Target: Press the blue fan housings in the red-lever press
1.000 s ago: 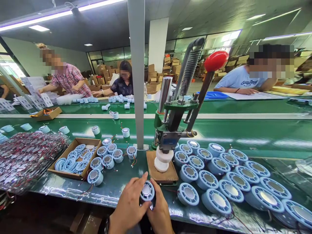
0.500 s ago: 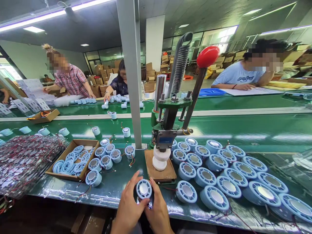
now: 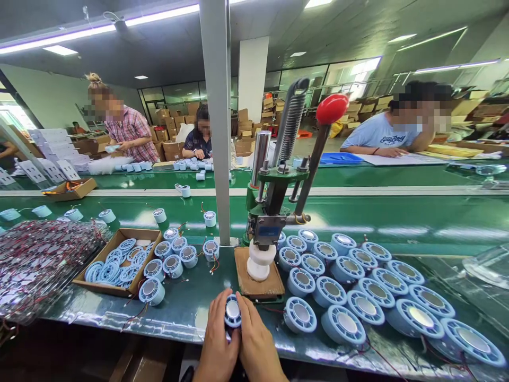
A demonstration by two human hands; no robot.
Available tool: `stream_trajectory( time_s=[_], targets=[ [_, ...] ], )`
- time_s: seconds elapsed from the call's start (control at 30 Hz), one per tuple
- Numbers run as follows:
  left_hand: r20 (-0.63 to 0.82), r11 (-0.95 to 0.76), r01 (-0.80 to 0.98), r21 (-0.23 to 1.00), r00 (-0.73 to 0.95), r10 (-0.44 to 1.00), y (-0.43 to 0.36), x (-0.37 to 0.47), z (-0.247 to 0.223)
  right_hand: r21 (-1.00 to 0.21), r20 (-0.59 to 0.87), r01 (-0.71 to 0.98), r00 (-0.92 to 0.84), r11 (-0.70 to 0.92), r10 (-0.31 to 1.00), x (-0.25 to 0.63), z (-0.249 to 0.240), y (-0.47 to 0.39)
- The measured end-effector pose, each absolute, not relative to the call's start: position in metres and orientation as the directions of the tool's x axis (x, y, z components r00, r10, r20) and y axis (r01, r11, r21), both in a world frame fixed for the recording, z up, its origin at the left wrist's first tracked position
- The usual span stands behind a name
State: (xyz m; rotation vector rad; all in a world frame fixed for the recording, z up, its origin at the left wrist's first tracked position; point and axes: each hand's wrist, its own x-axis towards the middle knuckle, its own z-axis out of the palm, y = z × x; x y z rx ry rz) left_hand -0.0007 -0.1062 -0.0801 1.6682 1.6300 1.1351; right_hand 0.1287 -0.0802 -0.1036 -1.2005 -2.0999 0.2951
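Observation:
Between my two hands, near the bench's front edge, is a light blue round motor housing (image 3: pixel 233 312) with a silver disc in its slotted top. My left hand (image 3: pixel 218 331) wraps its left side, and my right hand (image 3: pixel 254 334) presses on its right side. The fingers cover most of its sides. Just beyond them stands a hand press (image 3: pixel 270 207) with a red-knobbed lever (image 3: pixel 332 109), a coil spring and a white pressing block (image 3: pixel 260 261) over a brown base plate (image 3: pixel 246 281).
Many similar blue housings (image 3: pixel 334 291) with thin wires fill the bench right of the press; several more stand left. A cardboard box (image 3: pixel 119 289) holds blue slotted rings beside a heap of wired parts (image 3: pixel 43 265). Behind runs a green conveyor (image 3: pixel 377 212), with three people beyond it.
My fingers have closed in tighter around the blue housing, hiding more of its sides. The view has shifted slightly. Across the conveyor, the person in plaid now holds a pale blue thing.

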Motion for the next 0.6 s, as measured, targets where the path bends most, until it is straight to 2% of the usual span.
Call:
stream_trajectory(
  time_s=[0.07, 0.13, 0.2, 0.27, 0.33, 0.37, 0.43, 0.53, 0.6],
  targets=[
    [0.175, -0.107, 0.537, 0.837, -0.077, 0.982, -0.105, -0.002, -0.087, -0.413, 0.358, 0.695, -0.470, 0.588, 0.807, 0.148, -0.075, -0.074],
    [0.172, -0.123, 0.557, 0.822, -0.036, 0.984, -0.103, -0.004, -0.092, -0.341, 0.391, 0.685, -0.519, 0.644, 0.760, 0.172, -0.020, -0.063],
    [0.182, -0.157, 0.581, 0.799, 0.015, 0.983, -0.103, -0.006, -0.096, -0.267, 0.591, 0.676, -0.448, 0.687, 0.671, 0.198, 0.057, -0.046],
    [0.185, -0.151, 0.591, 0.792, 0.004, 0.983, -0.103, -0.006, -0.098, -0.194, 0.798, 0.690, -0.302, 0.697, 0.521, 0.219, 0.142, -0.019],
    [0.181, -0.111, 0.579, 0.808, -0.065, 0.981, -0.103, -0.004, -0.097, -0.162, 0.896, 0.721, -0.179, 0.674, 0.406, 0.232, 0.218, 0.016],
    [0.171, -0.086, 0.564, 0.822, -0.100, 0.980, -0.102, -0.004, -0.093, -0.182, 0.918, 0.733, -0.111, 0.655, 0.380, 0.235, 0.247, 0.036],
    [0.126, -0.039, 0.520, 0.853, -0.133, 0.983, -0.096, -0.004, -0.081, -0.293, 0.908, 0.683, -0.021, 0.669, 0.419, 0.233, 0.283, 0.076],
    [0.083, -0.016, 0.445, 0.895, -0.132, 0.988, -0.073, -0.008, -0.047, -0.536, 0.814, 0.375, -0.007, 0.757, 0.580, 0.217, 0.289, 0.121],
    [0.112, -0.055, 0.404, 0.913, -0.117, 0.987, -0.050, -0.010, -0.022, -0.610, 0.785, 0.159, -0.016, 0.777, 0.619, 0.208, 0.280, 0.134]
  ],
)
